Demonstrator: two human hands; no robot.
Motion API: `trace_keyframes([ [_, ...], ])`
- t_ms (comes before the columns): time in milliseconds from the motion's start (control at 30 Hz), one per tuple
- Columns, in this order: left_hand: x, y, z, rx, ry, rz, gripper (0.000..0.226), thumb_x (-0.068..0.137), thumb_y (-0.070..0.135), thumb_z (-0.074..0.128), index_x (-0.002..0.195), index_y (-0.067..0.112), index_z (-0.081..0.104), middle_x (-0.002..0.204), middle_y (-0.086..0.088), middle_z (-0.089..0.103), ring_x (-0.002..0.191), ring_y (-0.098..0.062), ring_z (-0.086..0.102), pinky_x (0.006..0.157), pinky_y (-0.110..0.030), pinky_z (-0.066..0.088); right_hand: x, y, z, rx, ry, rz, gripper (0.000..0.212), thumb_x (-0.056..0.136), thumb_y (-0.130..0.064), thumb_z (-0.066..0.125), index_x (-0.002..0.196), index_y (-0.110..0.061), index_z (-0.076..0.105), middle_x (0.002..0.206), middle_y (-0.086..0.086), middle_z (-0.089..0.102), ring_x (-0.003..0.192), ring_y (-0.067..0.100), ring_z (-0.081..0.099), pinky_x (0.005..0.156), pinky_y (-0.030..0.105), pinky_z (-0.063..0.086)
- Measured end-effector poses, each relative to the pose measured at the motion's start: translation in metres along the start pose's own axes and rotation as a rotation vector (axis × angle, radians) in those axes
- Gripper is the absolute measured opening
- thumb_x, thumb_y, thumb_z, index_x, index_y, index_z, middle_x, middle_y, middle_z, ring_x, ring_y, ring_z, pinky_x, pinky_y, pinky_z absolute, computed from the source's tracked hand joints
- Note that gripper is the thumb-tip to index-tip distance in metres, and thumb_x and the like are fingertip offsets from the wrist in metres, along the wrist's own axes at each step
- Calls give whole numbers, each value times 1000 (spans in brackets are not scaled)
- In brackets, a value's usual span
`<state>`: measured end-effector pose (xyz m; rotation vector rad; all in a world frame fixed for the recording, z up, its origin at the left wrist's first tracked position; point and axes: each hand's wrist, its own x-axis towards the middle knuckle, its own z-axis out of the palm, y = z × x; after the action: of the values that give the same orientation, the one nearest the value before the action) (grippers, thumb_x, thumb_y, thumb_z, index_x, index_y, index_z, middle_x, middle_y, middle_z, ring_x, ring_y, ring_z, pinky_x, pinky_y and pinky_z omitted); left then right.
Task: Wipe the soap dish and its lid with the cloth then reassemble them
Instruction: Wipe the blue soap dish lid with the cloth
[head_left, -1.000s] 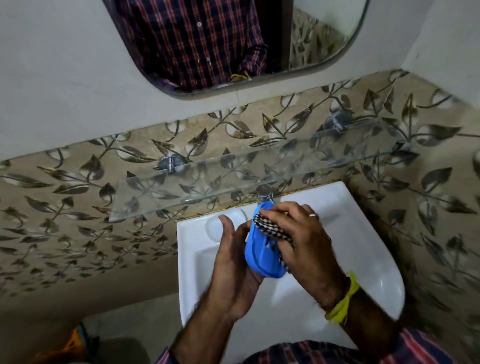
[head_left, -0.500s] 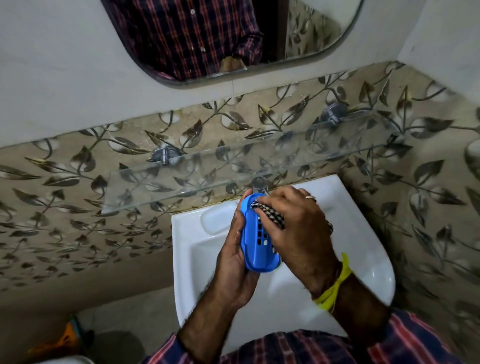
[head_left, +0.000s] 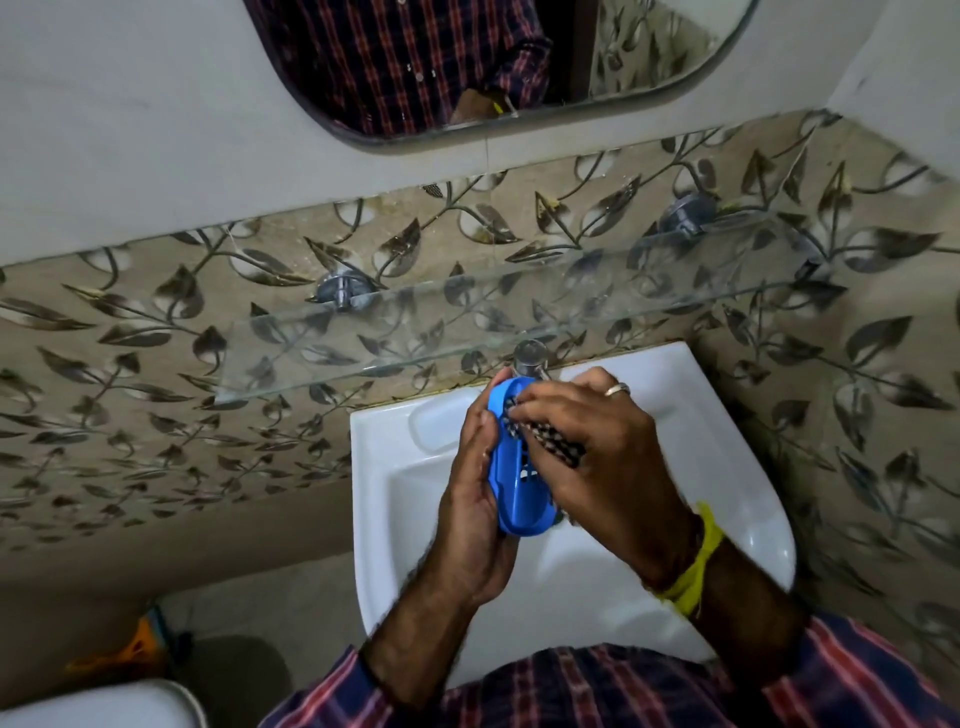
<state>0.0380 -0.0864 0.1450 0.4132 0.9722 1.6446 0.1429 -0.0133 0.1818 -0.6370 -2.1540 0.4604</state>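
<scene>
Handling notes for the blue oval plastic soap dish part, a moulded piece with drain slots in its floor; whether it is the dish or its lid cannot be told from the head view. It is held on edge above the bowl of the white ceramic wash basin, just in front of the chrome tap at the basin's back rim.

Left hand: fingers curled round the outer long edge and back of the part, thumb on its near rim. This is the carrying grip.

Right hand: fingers bent and closed on the black-and-white checked cloth, fingertips pressing the cloth into the upper end of the hollow face.

Expected handling:
- Weight: judged light; one hand carries it without strain.
- Stiffness: thin-walled plastic, probably rigid enough to take wiping pressure but liable to flex if squeezed across the width.
- Surface: smooth, and likely slippery if wet or soapy.
- Fragility: a drop onto the ceramic basin could crack or chip the part.
- Cloth: soft and limp; it conforms to the slots and corners only where fingertips push it.

Recommended hold: along the two long rims, palm behind the back face, leaving the hollow side free for the cloth. Keep the part over the basin while wiping.
</scene>
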Motion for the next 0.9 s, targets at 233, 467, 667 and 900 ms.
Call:
trace_keyframes([
  [233, 5, -2, 1, -44, -11, -28, 43, 104, 43, 37, 137, 32, 63, 143, -7, 63, 130, -23, 61, 101, -36, 55, 4, -5, 0, -27, 6, 18, 28, 68, 8, 75, 93, -3, 75, 101, 7, 75, 90, 25, 63, 85, 34, 51],
  [467, 11, -2, 0, -49, -11, -32, 44, 106, 43, 35, 135, 30, 65, 141, -9, 64, 130, -23, 61, 103, -35, 54, 6, -11, -1, -22, 18, 56, 28, 65, 11, 75, 90, -2, 75, 98, 8, 76, 91, 23, 64, 85, 31, 52],
  [667, 15, 1, 3, -23, 28, -32, 43, 107, 44, 35, 138, 32, 62, 140, -11, 65, 124, -24, 66, 95, -34, 57, -1, -16, -3, 18, -23, 89, 32, 61, 13, 75, 90, -3, 74, 94, 5, 76, 86, 27, 65, 80, 34, 53],
  [900, 17, 1, 7, 7, 63, -4, 49, 101, 42, 43, 147, 29, 51, 146, -14, 59, 128, -28, 61, 102, -38, 54, -12, -17, -6, 24, -35, 173, 33, 61, 5, 77, 90, -8, 67, 85, 4, 63, 82, 26, 60, 68, 41, 54],
])
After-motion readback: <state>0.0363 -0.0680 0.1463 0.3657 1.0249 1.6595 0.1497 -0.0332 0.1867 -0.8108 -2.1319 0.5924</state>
